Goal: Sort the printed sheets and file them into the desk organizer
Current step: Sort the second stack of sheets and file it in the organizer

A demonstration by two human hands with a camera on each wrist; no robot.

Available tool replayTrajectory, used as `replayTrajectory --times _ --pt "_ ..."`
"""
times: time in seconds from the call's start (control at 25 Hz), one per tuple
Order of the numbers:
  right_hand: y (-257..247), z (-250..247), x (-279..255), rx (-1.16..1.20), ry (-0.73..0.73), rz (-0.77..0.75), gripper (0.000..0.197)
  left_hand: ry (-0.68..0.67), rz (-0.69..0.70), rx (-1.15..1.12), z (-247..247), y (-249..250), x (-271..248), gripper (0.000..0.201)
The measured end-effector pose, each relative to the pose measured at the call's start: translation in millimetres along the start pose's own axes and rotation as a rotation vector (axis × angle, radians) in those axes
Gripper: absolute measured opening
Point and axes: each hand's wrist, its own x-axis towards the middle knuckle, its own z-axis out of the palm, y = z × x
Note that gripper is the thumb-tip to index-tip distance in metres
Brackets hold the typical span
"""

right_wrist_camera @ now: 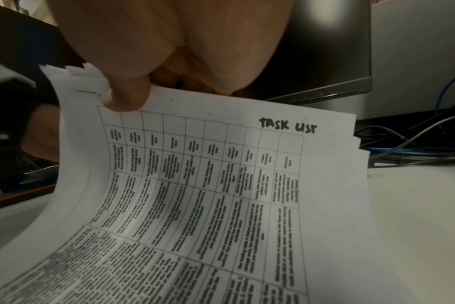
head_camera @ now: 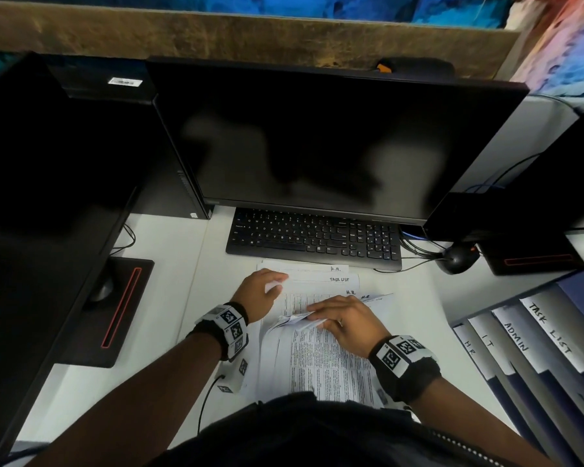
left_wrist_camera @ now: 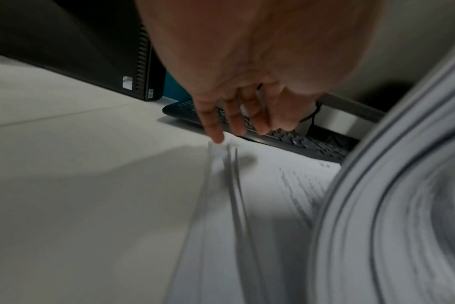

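Observation:
A pile of printed sheets (head_camera: 321, 358) lies on the white desk in front of the keyboard, with handwritten labels "H.R." and "TASK LIST" at the top right corners. My right hand (head_camera: 317, 315) pinches the top edges of several sheets and curls them up off the pile; in the right wrist view its thumb (right_wrist_camera: 127, 98) presses on a table sheet marked "TASK LIST" (right_wrist_camera: 221, 185). My left hand (head_camera: 273, 281) rests with straight fingers on the pile's far left corner; one fingertip (left_wrist_camera: 217, 137) touches the paper edge (left_wrist_camera: 221, 156). The desk organizer (head_camera: 520, 332) stands at the right with dividers labelled HR, IT, ADMIN, TASK LIST.
A black keyboard (head_camera: 314, 237) lies just beyond the pile, under a dark monitor (head_camera: 334, 143). A second monitor (head_camera: 48, 197) and its base fill the left. A black mouse (head_camera: 455, 259) and cables sit to the right of the keyboard.

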Motion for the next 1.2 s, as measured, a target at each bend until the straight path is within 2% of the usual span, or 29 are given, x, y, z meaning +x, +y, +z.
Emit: replayTrajectory --times 0.08,0.16,0.28,0.32,0.4,0.48,0.52,0.64,0.8,0.88,0.92,1.0,1.08,1.16,1.2 --pt "1 -2 -2 0.024 -0.008 0.011 0.032 -0.073 -0.101 0.221 8 -12 3 0.038" --pt "3 -3 -3 0.040 -0.015 0.018 0.032 -0.117 -0.162 0.298 12 -15 3 0.041" --pt "4 -3 -2 0.045 -0.022 0.031 0.033 -0.008 -0.087 0.319 10 -12 1 0.027" --pt "3 -3 -2 0.039 -0.020 0.030 0.033 0.012 -0.042 0.283 8 -9 0 0.018" --pt "2 -2 -1 0.025 -0.009 0.029 0.033 -0.053 0.032 0.076 3 -3 -2 0.007" --pt "2 -1 -1 0.013 -0.003 0.029 0.034 -0.175 0.045 -0.126 -1 8 -9 0.007" --pt "3 0 0 0.006 -0.003 0.026 0.035 -0.194 0.051 -0.169 -4 13 -11 0.008" --pt "5 3 0 -0.025 0.010 0.001 0.037 -0.193 0.091 -0.209 -11 18 -15 0.005" --pt "2 3 0 -0.029 0.016 0.012 0.038 -0.294 0.061 -0.243 -14 19 -15 0.002" --pt "0 2 0 -0.012 0.013 0.027 0.036 -0.301 0.049 -0.297 -12 16 -13 0.015" --pt "-1 1 0 -0.012 0.015 0.018 0.035 -0.228 0.047 -0.285 -9 12 -11 0.020" --pt "-2 1 -1 -0.014 0.025 0.000 0.035 -0.028 0.028 -0.046 -2 -3 -2 0.024" --pt "-2 2 -3 -0.011 0.026 0.000 0.036 -0.048 -0.077 0.253 5 -14 2 0.037" --pt "-2 3 -5 0.002 0.015 0.014 0.036 -0.113 -0.143 0.356 10 -18 3 0.043" --pt "-2 3 -5 0.007 0.008 0.022 0.036 -0.094 -0.136 0.354 12 -18 3 0.041"
